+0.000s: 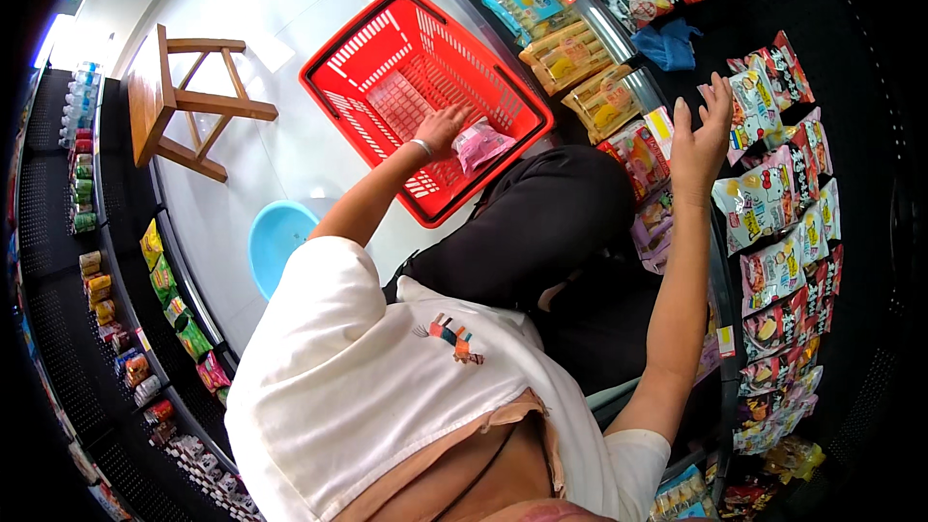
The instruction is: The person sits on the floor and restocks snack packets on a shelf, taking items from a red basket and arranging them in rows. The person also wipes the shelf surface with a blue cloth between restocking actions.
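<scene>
My left hand (443, 131) is inside the red shopping basket (340, 43), its fingers closed at the edge of a small pink snack packet (483, 146). The packet is over the near right part of the basket; part of the grip is hidden by the hand itself. On the right, my right hand (703, 140) is raised at the shelf edge with its fingers apart and nothing in them. Nearest to it are white and pink snack bags (757, 108) standing in rows. A crumpled blue cloth (667, 45) lies on the shelf beyond that hand.
Yellow biscuit packs (567, 57) and red packets (638, 157) fill the lower shelf beside my knee. A wooden stool (155, 101) and a light blue basin (278, 244) are on the tiled floor at left. Another stocked shelf (111, 261) runs along the far left.
</scene>
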`<move>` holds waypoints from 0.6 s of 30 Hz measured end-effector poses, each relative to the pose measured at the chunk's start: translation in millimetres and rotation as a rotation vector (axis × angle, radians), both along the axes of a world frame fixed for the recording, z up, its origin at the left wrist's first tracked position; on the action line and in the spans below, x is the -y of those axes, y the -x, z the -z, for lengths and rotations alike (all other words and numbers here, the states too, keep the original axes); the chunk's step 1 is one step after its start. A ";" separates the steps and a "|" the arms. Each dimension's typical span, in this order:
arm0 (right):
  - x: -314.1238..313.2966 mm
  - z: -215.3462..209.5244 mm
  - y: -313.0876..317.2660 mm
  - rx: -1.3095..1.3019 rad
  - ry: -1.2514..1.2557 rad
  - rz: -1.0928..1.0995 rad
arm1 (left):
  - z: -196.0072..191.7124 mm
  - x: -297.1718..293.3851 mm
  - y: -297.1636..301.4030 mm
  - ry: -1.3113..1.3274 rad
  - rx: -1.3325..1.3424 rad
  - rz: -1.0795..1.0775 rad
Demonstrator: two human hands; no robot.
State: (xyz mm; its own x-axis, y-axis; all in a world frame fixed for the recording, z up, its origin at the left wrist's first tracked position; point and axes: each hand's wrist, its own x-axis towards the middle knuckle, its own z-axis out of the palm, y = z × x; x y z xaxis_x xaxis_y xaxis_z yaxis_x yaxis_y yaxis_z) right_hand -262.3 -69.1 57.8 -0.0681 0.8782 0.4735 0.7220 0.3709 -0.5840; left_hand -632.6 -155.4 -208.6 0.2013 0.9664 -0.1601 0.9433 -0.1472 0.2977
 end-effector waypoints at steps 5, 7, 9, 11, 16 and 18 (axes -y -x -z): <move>-1.2 7.8 3.6 -0.045 0.085 0.012 | 27.2 6.3 -23.5 0.095 -0.122 0.138; -2.9 11.1 3.2 -0.056 0.118 0.020 | 25.1 4.9 -33.3 0.069 -0.089 0.168; -6.1 13.2 5.5 -0.054 0.133 0.017 | 43.8 6.5 -36.2 0.017 -0.057 0.180; -7.4 14.5 7.4 -0.058 0.156 0.021 | 52.1 5.4 -31.3 0.057 0.080 0.168; -11.5 13.4 19.0 -0.095 0.184 -0.012 | 116.3 -5.8 10.9 0.294 0.801 -0.089; -7.0 13.9 19.7 -0.095 0.185 -0.009 | 81.2 -9.3 10.5 0.238 1.107 -0.212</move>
State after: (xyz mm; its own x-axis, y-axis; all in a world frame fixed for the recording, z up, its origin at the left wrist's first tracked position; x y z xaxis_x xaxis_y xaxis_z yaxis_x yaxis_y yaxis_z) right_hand -282.0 -62.1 43.9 -0.0388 0.9503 0.3088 0.6577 0.2569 -0.7081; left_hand -643.1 -146.1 -289.9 0.1827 0.9666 -0.1795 0.1467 0.1537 0.9772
